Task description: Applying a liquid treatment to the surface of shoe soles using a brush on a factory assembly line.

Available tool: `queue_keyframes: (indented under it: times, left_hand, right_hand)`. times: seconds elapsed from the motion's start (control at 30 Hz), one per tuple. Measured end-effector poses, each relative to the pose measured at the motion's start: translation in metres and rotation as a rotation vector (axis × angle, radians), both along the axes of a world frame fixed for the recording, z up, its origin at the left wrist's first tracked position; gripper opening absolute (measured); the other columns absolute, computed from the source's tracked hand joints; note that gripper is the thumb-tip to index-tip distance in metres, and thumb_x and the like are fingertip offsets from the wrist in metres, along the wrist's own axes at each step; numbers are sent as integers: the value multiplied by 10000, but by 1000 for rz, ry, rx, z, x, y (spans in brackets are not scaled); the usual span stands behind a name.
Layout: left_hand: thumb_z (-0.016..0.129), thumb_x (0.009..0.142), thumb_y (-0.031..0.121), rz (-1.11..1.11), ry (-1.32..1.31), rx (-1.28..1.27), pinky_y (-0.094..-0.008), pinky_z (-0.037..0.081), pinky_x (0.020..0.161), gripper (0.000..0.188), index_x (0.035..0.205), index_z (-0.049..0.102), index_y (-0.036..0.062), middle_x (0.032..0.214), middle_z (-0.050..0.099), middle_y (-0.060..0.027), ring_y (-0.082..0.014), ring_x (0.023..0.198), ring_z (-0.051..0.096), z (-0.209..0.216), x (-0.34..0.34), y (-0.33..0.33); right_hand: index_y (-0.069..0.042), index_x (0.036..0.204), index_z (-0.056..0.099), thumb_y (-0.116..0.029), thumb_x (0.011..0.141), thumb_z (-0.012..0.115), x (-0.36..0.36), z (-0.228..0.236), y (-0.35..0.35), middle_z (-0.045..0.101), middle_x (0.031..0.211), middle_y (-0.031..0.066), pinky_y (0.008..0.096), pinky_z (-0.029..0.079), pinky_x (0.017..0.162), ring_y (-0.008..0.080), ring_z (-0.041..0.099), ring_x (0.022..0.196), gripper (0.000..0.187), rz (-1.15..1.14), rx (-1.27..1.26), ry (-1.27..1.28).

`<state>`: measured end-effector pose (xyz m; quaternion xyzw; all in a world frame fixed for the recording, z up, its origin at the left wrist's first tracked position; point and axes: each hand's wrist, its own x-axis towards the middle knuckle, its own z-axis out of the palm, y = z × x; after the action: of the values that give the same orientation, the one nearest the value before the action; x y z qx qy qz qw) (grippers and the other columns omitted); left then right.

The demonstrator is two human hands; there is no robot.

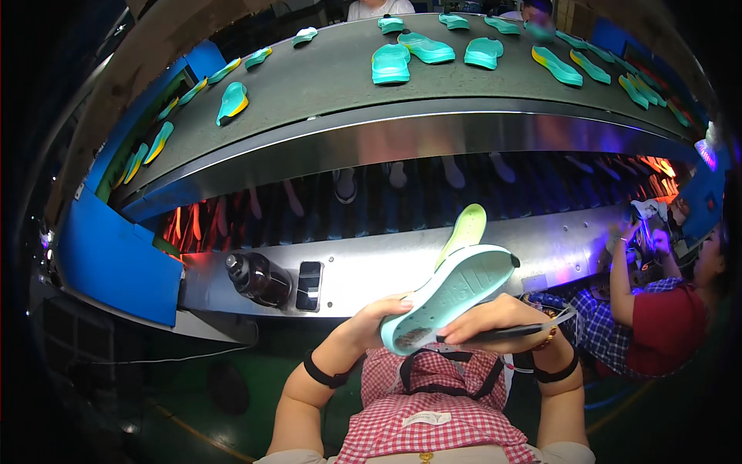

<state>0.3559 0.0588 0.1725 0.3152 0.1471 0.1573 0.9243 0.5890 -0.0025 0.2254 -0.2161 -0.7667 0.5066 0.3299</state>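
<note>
A turquoise shoe sole [456,290] is tilted up in front of my chest, its inner face towards me. My left hand [380,321] is closed on its left edge near the lower end. My right hand [498,321] is closed around a slim black-handled brush [510,332], whose brownish bristles seem to touch the lower end of the sole. Just behind, a yellow-green sole [465,228] shows above the metal ledge, partly covered by the turquoise one. Whether it rests there or is held along with it, I cannot tell.
Several turquoise soles [390,63] lie on the upper conveyor belt [325,85]. Beneath, a lower conveyor carries shoe parts, with red glow at both ends. A dark bottle [259,280] and black tray [309,284] stand on the metal ledge [363,271]. A co-worker [668,325] works at right.
</note>
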Motion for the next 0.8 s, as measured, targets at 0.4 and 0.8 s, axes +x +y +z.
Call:
queue_keyframes:
  times: [0.4,0.8]
  left_hand:
    - [471,833,314,-52,167,250,-275,441,833,588,1263,359,-71,1167,506,-185,-187,994,542,24,-8,9]
    - [348,846,541,282,328,544,-320,357,954,724,1227,411,-71,1197,494,-189,-256,1073,500,45,-26,-1]
  right_hand:
    - [-20,981,620,-16,733,635,17,-11,-9,621,1021,135,308,505,763,241,623,904,248,-74,3,18]
    - [-12,919,641,-1,682,680,11,-10,-29,642,948,140,312,506,770,239,635,872,240,-284,80,12]
